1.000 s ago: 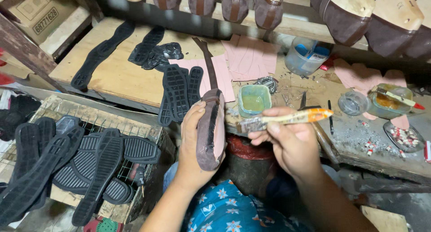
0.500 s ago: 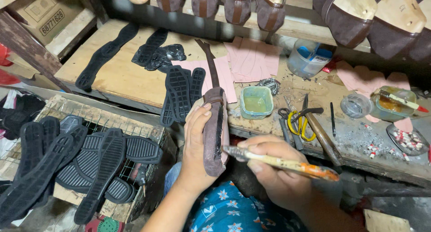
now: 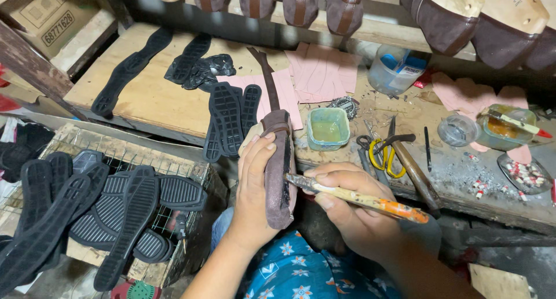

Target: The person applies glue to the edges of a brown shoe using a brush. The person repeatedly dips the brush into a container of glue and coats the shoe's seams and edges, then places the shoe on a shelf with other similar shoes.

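My left hand (image 3: 253, 189) grips a brown suede shoe upper (image 3: 277, 171) held on edge, its underside turned toward my right. My right hand (image 3: 347, 209) holds a glue-stained brush (image 3: 359, 197) with an orange-tipped handle, and its bristle end touches the shoe's underside. A small green tub of yellowish glue (image 3: 328, 127) stands on the bench just beyond the shoe.
Black rubber soles (image 3: 229, 116) lie on the wooden board, and several more are piled on a wire rack (image 3: 116, 200) at left. Yellow-handled scissors (image 3: 382, 154), a hammer (image 3: 414, 171), glass jars (image 3: 498, 128), a plastic tub (image 3: 397, 70) and pink cut pieces (image 3: 324, 73) crowd the bench. Finished shoes hang above.
My right hand brought the brush from the glue tub down to the shoe's underside. The left hand kept the shoe almost still.
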`<state>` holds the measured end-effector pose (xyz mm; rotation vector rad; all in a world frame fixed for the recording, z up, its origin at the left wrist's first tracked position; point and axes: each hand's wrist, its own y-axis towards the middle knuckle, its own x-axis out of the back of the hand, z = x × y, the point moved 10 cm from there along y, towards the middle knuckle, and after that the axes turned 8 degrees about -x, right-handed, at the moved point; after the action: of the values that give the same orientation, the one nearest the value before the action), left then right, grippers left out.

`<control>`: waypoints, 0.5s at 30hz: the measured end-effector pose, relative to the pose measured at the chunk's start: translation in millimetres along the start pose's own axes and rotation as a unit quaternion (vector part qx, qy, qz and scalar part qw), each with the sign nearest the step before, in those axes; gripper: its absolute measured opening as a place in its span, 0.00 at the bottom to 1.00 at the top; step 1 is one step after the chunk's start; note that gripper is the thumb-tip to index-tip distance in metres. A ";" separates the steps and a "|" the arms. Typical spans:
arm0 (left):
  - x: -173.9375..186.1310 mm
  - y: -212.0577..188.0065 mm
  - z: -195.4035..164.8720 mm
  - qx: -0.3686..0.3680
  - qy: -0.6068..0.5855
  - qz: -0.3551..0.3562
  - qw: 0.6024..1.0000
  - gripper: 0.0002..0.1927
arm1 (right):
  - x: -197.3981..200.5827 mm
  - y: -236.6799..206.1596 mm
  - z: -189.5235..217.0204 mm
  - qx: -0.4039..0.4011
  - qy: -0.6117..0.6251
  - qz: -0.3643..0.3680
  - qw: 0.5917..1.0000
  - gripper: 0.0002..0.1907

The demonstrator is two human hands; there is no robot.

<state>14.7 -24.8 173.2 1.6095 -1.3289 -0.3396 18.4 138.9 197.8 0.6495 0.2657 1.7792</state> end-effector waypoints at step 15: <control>-0.2 -3.7 1.8 0.006 0.004 0.014 1.000 0.43 | -4.4 -3.9 17.9 0.009 -0.027 0.030 0.999 0.14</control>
<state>15.5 -25.8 169.3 1.5983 -1.3496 -0.3091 32.3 133.3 209.3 0.7238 0.2272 1.8152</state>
